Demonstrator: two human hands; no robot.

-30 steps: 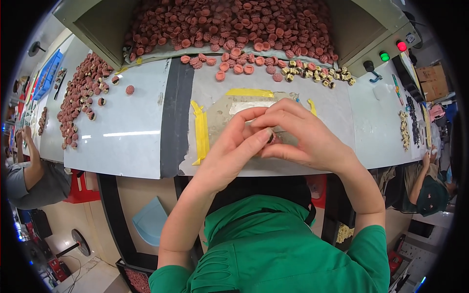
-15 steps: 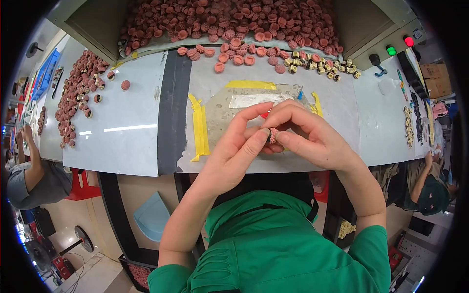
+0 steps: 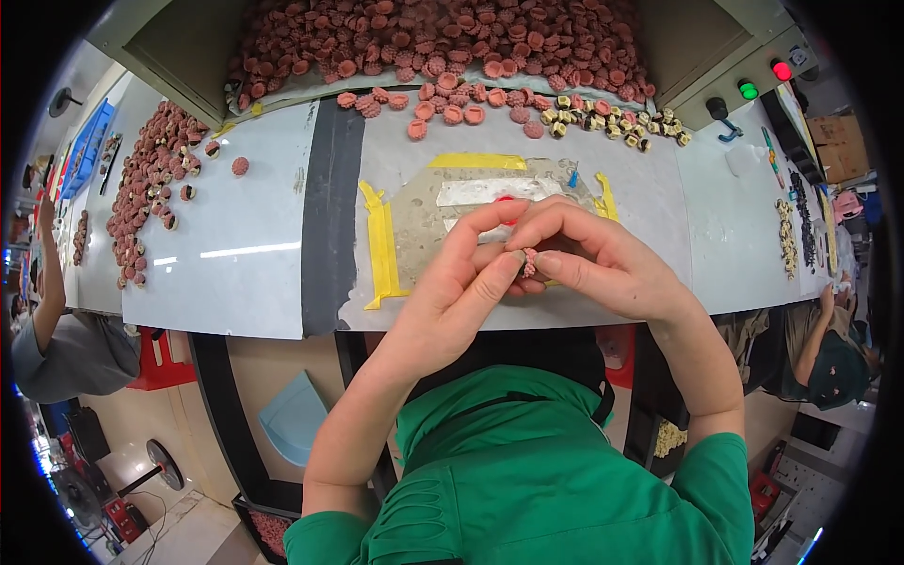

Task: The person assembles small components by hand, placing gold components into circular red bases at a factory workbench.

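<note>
Both hands meet above the near part of the white work surface, fingertips together. Between the thumbs and fingers is a small pink bumpy piece (image 3: 530, 264), with something dark showing at its left side. My left hand (image 3: 468, 282) pinches it from the left, thumb bent over it. My right hand (image 3: 603, 264) grips it from the right with thumb and curled fingers. Most of the piece is hidden by the fingers. Just beyond the fingertips, a red round thing (image 3: 507, 200) shows in part on a worn grey patch (image 3: 414, 217) edged with yellow tape (image 3: 380, 247).
Hollow pink bumpy caps (image 3: 443, 38) heap up in the metal-sided opening ahead. Cream-and-black pieces (image 3: 617, 122) lie right of them. Assembled pink pieces (image 3: 151, 179) pile at left. A small blue-tipped tool (image 3: 573, 177) lies beyond my right hand. Co-workers (image 3: 71, 348) sit on either side.
My hands stay nearly in place, still working the pink piece between the fingertips. The view has shifted slightly, and the co-worker's arm at left has moved.
</note>
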